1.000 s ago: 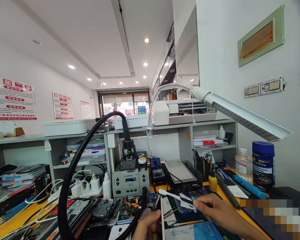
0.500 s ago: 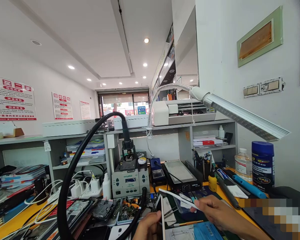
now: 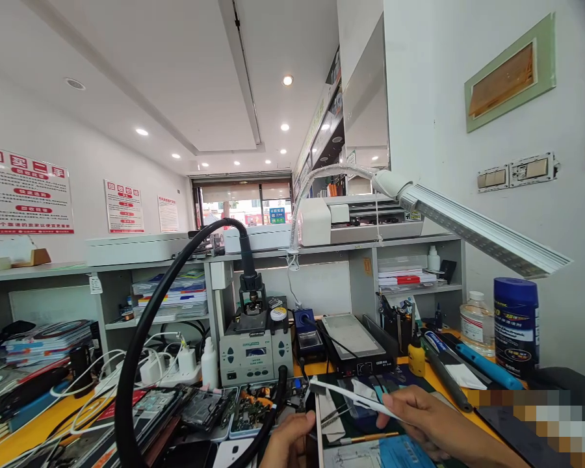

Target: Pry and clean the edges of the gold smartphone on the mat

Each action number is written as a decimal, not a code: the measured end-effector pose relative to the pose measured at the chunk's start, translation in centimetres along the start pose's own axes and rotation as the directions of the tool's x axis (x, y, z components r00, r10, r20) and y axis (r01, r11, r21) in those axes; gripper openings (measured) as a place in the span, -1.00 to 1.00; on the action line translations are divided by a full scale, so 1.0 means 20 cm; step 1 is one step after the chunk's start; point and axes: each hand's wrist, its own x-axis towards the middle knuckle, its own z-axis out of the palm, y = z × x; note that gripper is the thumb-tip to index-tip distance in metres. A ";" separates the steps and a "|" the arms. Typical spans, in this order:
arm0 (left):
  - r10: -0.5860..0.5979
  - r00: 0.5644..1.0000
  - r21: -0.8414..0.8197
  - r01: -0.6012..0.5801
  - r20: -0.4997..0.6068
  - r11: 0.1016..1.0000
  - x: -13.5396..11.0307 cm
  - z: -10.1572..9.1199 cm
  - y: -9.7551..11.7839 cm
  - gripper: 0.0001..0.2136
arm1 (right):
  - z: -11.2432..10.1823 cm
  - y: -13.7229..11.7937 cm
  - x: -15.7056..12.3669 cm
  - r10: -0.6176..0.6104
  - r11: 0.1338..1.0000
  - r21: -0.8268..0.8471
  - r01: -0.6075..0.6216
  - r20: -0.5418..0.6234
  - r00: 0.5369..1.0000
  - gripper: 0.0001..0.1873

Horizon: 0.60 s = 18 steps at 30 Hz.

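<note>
At the bottom centre of the head view, my left hand [image 3: 292, 441] is closed on a thin white-edged flat panel [image 3: 320, 432], seen nearly edge-on; its faces are mostly hidden. My right hand [image 3: 419, 416] pinches a long, slim white tool [image 3: 355, 398]. It slants up to the left, and its far end, with a dark patch beneath, is over the panel's top edge; I cannot tell whether they touch. Behind the panel are metal tweezers [image 3: 337, 415] on a white piece of paper or cloth. Below my right hand are a blue packet [image 3: 404, 452] and a thin orange stick [image 3: 370, 438].
A soldering station [image 3: 256, 354] stands behind, its thick black hose [image 3: 141, 331] arching at left. Opened phones and a tray of small parts [image 3: 256, 409] crowd the left. A flat heating plate [image 3: 353, 338], yellow bottle [image 3: 416, 359] and blue can [image 3: 515, 328] stand right, under a lamp [image 3: 487, 227].
The white tool has tilted, its far end dropping slightly and showing a dark underside. My right hand has shifted a little right and down. My left hand keeps its hold on the panel.
</note>
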 end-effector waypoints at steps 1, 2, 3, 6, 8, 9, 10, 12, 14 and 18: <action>0.002 1.000 -0.006 -0.002 0.002 1.000 0.00 0.00 0.00 -0.70 | 0.00 0.01 0.00 -0.011 1.000 -0.011 0.011 0.005 1.000 -0.32; 0.004 1.000 -0.012 -0.004 0.004 1.000 0.00 0.00 0.00 -0.71 | -0.01 0.02 0.01 -0.027 0.999 -0.022 0.027 0.006 1.000 -0.32; 0.006 1.000 -0.018 -0.006 0.006 1.000 0.00 0.01 0.00 -0.71 | -0.01 0.03 0.01 -0.042 0.999 -0.034 0.042 0.007 0.999 -0.32; -0.003 1.000 -0.034 0.004 0.008 0.999 -0.01 0.03 0.01 -0.71 | -0.01 0.04 0.02 -0.056 0.996 -0.063 0.056 -0.006 0.998 -0.28; -0.020 1.000 -0.042 0.020 0.007 0.999 -0.02 0.05 0.02 -0.73 | -0.01 0.04 0.01 -0.052 0.996 -0.077 0.051 -0.006 0.999 -0.26; -0.028 1.000 -0.045 0.028 0.007 0.999 -0.03 0.05 0.03 -0.74 | -0.01 0.04 0.01 -0.053 0.995 -0.084 0.053 0.001 0.999 -0.26; -0.035 0.999 -0.049 0.035 0.006 0.998 -0.04 0.06 0.03 -0.75 | -0.01 0.04 0.01 -0.053 0.995 -0.089 0.054 0.013 0.998 -0.26; -0.049 0.999 -0.057 0.049 0.005 0.997 -0.06 0.07 0.05 -0.76 | -0.01 0.04 0.00 -0.059 0.992 -0.113 0.063 0.039 0.997 -0.27; -0.064 0.998 -0.065 0.064 0.003 0.996 -0.08 0.08 0.05 -0.78 | -0.01 0.04 0.00 -0.067 0.988 -0.135 0.074 0.056 0.996 -0.28; -0.093 0.996 -0.083 0.093 -0.001 0.992 -0.09 0.09 0.06 -0.79 | 0.01 0.01 -0.01 -0.107 0.982 -0.149 0.117 0.073 0.992 -0.31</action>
